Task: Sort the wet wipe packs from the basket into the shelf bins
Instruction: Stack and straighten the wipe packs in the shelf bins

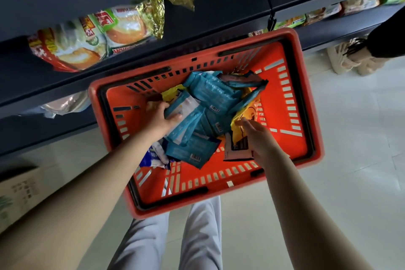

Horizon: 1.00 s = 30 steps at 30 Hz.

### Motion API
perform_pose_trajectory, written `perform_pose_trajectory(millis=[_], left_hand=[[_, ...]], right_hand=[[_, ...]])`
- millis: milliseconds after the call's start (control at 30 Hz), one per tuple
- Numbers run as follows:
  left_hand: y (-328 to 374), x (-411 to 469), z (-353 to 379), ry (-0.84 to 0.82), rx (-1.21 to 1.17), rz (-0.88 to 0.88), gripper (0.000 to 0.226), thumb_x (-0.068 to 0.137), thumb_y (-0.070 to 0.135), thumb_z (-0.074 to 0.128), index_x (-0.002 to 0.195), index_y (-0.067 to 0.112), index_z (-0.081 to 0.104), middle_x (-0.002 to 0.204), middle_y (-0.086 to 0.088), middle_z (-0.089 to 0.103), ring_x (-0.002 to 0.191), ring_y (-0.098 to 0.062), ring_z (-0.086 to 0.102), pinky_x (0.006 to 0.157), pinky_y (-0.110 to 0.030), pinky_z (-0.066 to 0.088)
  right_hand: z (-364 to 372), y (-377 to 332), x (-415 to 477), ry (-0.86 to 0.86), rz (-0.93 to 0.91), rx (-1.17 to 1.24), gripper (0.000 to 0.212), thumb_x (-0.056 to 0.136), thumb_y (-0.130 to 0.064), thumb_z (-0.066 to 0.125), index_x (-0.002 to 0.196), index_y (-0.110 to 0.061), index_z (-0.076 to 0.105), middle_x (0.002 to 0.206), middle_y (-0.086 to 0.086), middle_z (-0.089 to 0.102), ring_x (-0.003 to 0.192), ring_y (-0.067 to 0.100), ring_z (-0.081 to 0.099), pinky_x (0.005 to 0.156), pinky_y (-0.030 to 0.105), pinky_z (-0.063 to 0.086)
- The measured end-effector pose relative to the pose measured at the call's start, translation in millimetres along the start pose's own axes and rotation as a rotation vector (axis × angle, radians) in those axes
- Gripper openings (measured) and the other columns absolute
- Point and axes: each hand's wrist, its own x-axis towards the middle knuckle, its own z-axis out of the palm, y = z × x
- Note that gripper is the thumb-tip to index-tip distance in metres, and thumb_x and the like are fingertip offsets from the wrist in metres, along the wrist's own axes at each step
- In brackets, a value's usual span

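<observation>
Shelf [219,6] holds snack bags; no wipes seen there. Red basket [306,94] is heaped with wet wipe packs [210,94], so sorting looks barely begun. Left hand [161,117] grips a teal pack [189,105]. Right hand [259,139] touches a yellow pack [247,112]; grip unclear.

Basket: I see a red slotted plastic basket [291,103] on the floor, its far edge by the dark shelf [219,6].
Left hand: my left hand [161,118] grips a teal-and-white wet wipe pack [186,105] near the basket's left wall.
Right hand: my right hand [260,140] lies on a yellow-and-black pack [240,138]; grip unclear.
Pile: teal foil packs [214,96] heaped mid-basket.
</observation>
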Motion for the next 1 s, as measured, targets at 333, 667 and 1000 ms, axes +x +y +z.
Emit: perform_pose_trajectory(millis=[333, 667, 1000], left_hand=[[-13.7, -2.0, 15.9, 0.117, -0.260, -0.103, 0.053, 0.083, 0.034, 0.074, 0.124, 0.012, 0.048, 0.113, -0.003, 0.055, 0.103, -0.022, 0.055, 0.092, -0.040, 0.046], [-9.4, -2.8, 16.8, 0.159, -0.343, -0.108, 0.050, 0.082, 0.027, 0.076, 0.120, 0.015, 0.047, 0.111, -0.005, 0.059, 0.097, -0.022, 0.059, 0.085, -0.035, 0.048], [4.7, -44.3, 9.5, 0.312, -0.463, 0.023, 0.027, 0.085, 0.014, 0.072, 0.103, 0.013, 0.052, 0.100, -0.007, 0.068, 0.086, -0.019, 0.065, 0.071, -0.030, 0.051]], right_hand=[[-1.5, -12.3, 22.3, 0.134, 0.249, 0.050, 0.090, 0.078, -0.060, 0.069, 0.147, -0.017, 0.031, 0.146, 0.011, 0.042, 0.126, 0.037, 0.047, 0.090, 0.047, 0.047], [-0.1, -18.4, 42.7, 0.030, 0.366, 0.722, 0.042, 0.077, -0.026, 0.081, 0.110, -0.003, 0.065, 0.097, 0.013, 0.073, 0.074, 0.026, 0.071, 0.048, 0.031, 0.055], [4.6, -23.0, 12.2, 0.337, 0.148, 0.774, 0.079, 0.067, -0.018, 0.088, 0.133, -0.013, 0.046, 0.121, 0.009, 0.062, 0.101, 0.025, 0.061, 0.077, 0.037, 0.056]])
